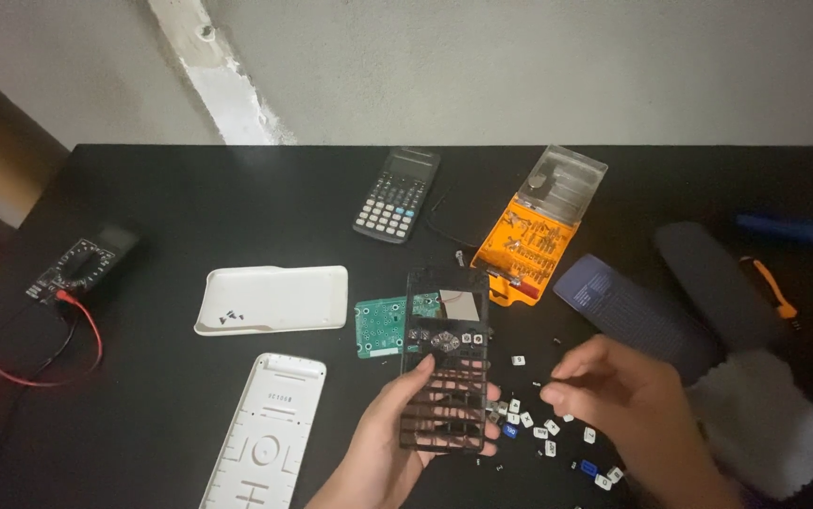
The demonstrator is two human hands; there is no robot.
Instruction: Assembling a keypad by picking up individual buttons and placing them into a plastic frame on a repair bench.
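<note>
Calculator keys going back into the front shell

The left hand (389, 443) grips the black calculator front frame (446, 363) upright over the black table (190, 207) — a hard plastic grid of empty key holes. The right hand (614, 391) hovers just beside it, fingertips pinched together over the scattered loose keys (543, 434), though whether one is caught between them cannot be told. The step looks like key refitting; next calls for matching each small cap to its hole. The green circuit board (383, 325) lies behind.
</note>
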